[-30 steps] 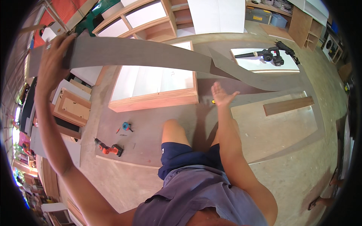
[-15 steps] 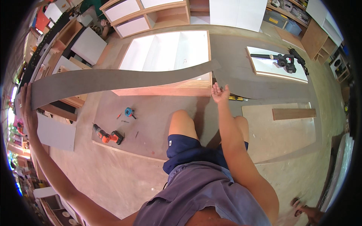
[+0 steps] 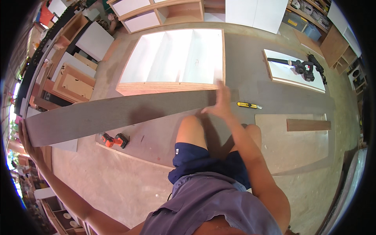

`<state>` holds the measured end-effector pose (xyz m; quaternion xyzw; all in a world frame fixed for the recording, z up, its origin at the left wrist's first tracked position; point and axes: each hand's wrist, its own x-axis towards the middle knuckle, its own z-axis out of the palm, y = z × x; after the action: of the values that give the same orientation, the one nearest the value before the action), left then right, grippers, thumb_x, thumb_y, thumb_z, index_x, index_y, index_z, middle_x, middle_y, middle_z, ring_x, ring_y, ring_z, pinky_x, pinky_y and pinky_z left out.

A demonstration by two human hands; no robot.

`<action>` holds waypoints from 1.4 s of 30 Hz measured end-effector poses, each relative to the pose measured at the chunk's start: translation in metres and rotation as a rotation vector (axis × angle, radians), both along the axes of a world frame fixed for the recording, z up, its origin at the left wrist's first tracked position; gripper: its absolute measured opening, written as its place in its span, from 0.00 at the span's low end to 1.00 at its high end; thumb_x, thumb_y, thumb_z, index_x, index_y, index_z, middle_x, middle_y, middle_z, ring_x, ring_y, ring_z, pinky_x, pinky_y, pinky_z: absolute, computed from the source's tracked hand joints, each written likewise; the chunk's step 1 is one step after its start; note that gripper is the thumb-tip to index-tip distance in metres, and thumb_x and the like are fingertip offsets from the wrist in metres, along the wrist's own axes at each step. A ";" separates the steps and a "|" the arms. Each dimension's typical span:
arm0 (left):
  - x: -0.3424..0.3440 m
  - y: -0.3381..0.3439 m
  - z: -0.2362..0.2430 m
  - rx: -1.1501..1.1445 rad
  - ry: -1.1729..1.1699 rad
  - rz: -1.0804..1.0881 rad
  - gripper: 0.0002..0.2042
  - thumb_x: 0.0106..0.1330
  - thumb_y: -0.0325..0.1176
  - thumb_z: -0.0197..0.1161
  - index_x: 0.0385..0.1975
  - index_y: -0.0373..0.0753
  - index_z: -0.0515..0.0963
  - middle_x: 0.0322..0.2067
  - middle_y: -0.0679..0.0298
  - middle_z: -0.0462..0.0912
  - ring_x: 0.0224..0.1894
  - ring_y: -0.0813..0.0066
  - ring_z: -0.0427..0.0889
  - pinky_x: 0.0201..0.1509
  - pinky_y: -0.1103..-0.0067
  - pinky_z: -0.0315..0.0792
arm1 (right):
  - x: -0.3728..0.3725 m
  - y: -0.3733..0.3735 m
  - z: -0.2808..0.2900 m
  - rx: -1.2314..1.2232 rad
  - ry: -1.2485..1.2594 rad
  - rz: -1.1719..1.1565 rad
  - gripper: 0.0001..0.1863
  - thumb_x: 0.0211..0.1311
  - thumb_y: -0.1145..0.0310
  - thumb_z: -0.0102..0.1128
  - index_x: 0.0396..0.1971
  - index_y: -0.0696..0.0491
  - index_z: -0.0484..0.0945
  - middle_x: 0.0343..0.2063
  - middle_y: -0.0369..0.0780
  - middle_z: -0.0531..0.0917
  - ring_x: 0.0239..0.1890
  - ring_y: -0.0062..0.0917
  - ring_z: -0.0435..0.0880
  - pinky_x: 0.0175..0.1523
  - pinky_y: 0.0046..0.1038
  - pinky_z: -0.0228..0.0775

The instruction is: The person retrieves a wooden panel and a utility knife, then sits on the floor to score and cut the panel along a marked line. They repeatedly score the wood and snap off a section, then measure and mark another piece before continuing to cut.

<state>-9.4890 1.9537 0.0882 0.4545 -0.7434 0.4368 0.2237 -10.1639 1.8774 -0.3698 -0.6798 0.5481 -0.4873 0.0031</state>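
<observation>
Extending from L hand [image 3: 26, 138]: long, flat grey-brn strip [image 3: 94, 116].

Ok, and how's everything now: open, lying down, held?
Grey-brown strip: left end held up
Left hand: holding the strip
Right hand: open, thumb spread
White cabinet: lying down, open side up
Yellow cutter: lying down, blade unclear
Orange drill: lying down, partly hidden
Black blower: lying on white panel

Noted: orange-black drill [image 3: 111, 141] lay at left, chuck hidden. At right, a black blower [image 3: 301, 69] lay on a white panel [image 3: 282, 73]; a brown plank [image 3: 308, 125] lay on a pale sheet [image 3: 290, 150]. Far side: I saw wooden shelving [image 3: 181, 14], white doors [image 3: 251, 15], a grey toolbox [image 3: 294, 22] beside a blue bin [image 3: 312, 32].
</observation>
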 end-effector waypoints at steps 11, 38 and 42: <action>0.064 -0.042 -0.069 -0.147 -0.253 0.399 0.37 0.61 0.18 0.57 0.72 0.57 0.65 0.69 0.56 0.67 0.71 0.53 0.65 0.71 0.60 0.62 | 0.048 -0.031 0.029 0.113 0.337 0.140 0.52 0.43 0.54 0.77 0.72 0.42 0.62 0.50 0.44 0.71 0.55 0.42 0.70 0.65 0.50 0.58; -0.317 -0.274 -0.532 1.145 0.613 0.096 0.38 0.68 0.62 0.56 0.73 0.48 0.61 0.75 0.48 0.49 0.77 0.43 0.47 0.74 0.40 0.45 | -0.077 -0.092 -0.043 0.640 0.711 -0.130 0.55 0.37 0.33 0.75 0.68 0.46 0.69 0.51 0.44 0.70 0.56 0.42 0.68 0.63 0.46 0.56; -0.324 -0.278 -0.541 1.057 0.670 0.160 0.37 0.68 0.62 0.57 0.72 0.47 0.63 0.76 0.48 0.48 0.77 0.38 0.45 0.74 0.40 0.44 | -0.059 -0.107 -0.043 0.614 0.692 -0.105 0.54 0.37 0.35 0.76 0.67 0.45 0.70 0.53 0.44 0.69 0.56 0.41 0.67 0.64 0.46 0.57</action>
<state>-9.8128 1.6762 -0.4530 0.6699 -0.7121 -0.1402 0.1564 -10.2232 1.7707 -0.4132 -0.7415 0.6693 -0.0464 -0.0037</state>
